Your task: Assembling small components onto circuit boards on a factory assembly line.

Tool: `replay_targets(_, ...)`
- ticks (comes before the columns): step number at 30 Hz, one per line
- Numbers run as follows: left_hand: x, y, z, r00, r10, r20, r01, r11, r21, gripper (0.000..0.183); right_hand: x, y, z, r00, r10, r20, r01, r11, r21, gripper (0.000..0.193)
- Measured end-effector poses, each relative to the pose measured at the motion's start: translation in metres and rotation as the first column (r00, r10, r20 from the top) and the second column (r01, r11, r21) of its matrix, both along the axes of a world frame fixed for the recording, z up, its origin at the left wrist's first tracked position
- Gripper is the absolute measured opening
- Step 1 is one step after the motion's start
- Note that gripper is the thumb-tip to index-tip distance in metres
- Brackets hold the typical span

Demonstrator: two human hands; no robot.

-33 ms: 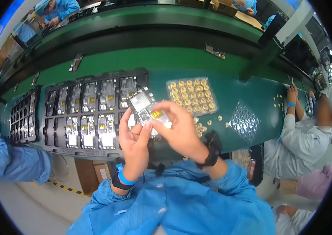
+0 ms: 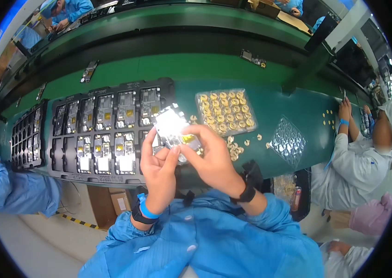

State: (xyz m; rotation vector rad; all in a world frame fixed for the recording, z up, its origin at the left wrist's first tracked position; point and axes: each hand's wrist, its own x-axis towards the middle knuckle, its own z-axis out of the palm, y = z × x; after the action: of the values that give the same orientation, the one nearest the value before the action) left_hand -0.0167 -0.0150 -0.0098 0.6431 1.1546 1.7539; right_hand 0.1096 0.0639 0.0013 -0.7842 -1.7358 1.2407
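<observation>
A circuit board [image 2: 170,121] is held up between my two hands, its silver shield plate glaring in the light. My left hand [image 2: 158,160] grips its lower left edge between thumb and fingers. On the lower right part, beside a yellow patch, my right hand [image 2: 212,155] closes with thumb and fingertips. Whether those fingertips also pinch a small part is hidden. Left of my hands lies a black tray [image 2: 64,172] with several similar boards in its pockets. Beyond my right hand sits a clear blister tray [image 2: 250,116] of round gold parts.
Loose gold and whitish rings [image 2: 234,149] lie by my right hand. An empty clear blister sheet [image 2: 288,142] is farther right. A second black tray [image 2: 29,139] stands far left. Boards rest on the green conveyor [image 2: 168,67] behind. Co-workers sit on both sides.
The board has tilted slightly, so its shield plate now shines bright white. Both hands keep their hold in nearly the same place.
</observation>
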Motion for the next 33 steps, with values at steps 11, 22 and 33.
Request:
replay_targets(11,0.001,-0.029,-0.008,0.968,-0.109,-0.228,0.091,0.992,-0.09,0.021,0.133,0.074,0.008,0.707,-0.371,0.603,0.087,0.891,0.446,0.02)
replay_targets(22,0.011,-0.031,-0.005,0.937,-0.247,-0.249,0.211,0.964,-0.162,0.017,0.145,0.077,-0.001,0.692,-0.374,0.617,-0.004,0.853,0.521,0.023)
replay_targets(33,0.032,-0.016,0.027,0.788,-0.263,-0.556,0.276,0.959,-0.062,0.017,0.099,-0.024,0.028,0.966,0.118,-0.23,-0.22,0.841,-0.494,0.023)
